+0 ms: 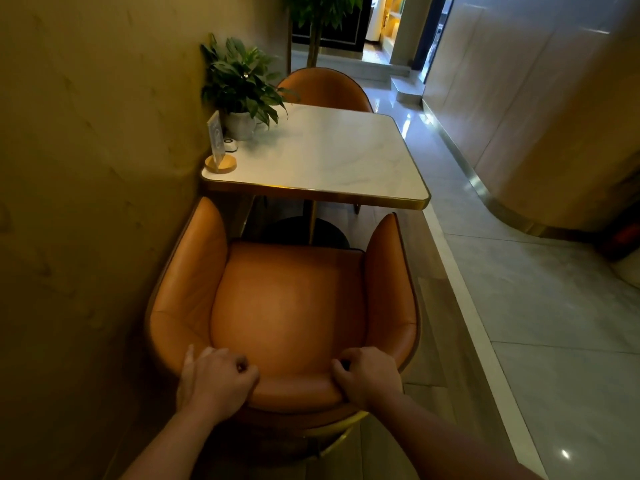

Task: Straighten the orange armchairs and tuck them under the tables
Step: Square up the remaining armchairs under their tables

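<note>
An orange armchair (287,299) stands directly below me, facing a white marble table (329,157) with a gold edge. Its front rim and arm tips sit just short of the table's near edge. My left hand (216,377) grips the top of the chair's backrest on the left side. My right hand (369,375) grips the same backrest on the right side. A second orange armchair (325,88) stands at the far side of the table, its back close against the tabletop.
A yellow wall runs along the left, close to the chair. On the table's left side stand a potted plant (240,98), a clear sign on a wooden base (219,147) and a small white round device (230,144). A glossy tiled aisle (519,306) lies to the right.
</note>
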Tool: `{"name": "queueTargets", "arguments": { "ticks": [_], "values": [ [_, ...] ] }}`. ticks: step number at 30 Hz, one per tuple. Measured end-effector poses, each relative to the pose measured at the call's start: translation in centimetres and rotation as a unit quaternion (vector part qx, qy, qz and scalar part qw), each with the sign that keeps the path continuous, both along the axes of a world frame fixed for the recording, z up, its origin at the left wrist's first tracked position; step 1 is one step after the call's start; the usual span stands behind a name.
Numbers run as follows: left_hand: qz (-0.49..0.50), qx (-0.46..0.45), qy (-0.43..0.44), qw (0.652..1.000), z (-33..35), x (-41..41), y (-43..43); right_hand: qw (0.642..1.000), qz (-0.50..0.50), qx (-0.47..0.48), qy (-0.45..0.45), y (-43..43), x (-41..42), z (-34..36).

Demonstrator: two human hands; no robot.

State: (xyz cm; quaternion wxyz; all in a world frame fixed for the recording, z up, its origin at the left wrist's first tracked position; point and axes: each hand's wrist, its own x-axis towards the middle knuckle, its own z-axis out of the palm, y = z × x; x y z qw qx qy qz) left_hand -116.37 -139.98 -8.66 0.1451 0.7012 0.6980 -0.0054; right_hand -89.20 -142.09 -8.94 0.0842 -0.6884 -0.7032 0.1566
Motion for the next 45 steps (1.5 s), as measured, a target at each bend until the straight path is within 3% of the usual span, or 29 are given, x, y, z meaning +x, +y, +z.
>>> {"name": "queueTargets", "arguments": {
  "ticks": [27,45],
  "values": [
    [-0.015,-0.003,-0.04,0.999,0.6,-0.2,1.5,0.995,-0.093,-0.043,0.006,-0.1,-1.3,0.9],
    [-0.044,-0.012,-0.028,0.999,0.2,0.0,1.9,0.996,-0.085,-0.027,-0.026,0.4,-0.8,0.8]
  ]
}}
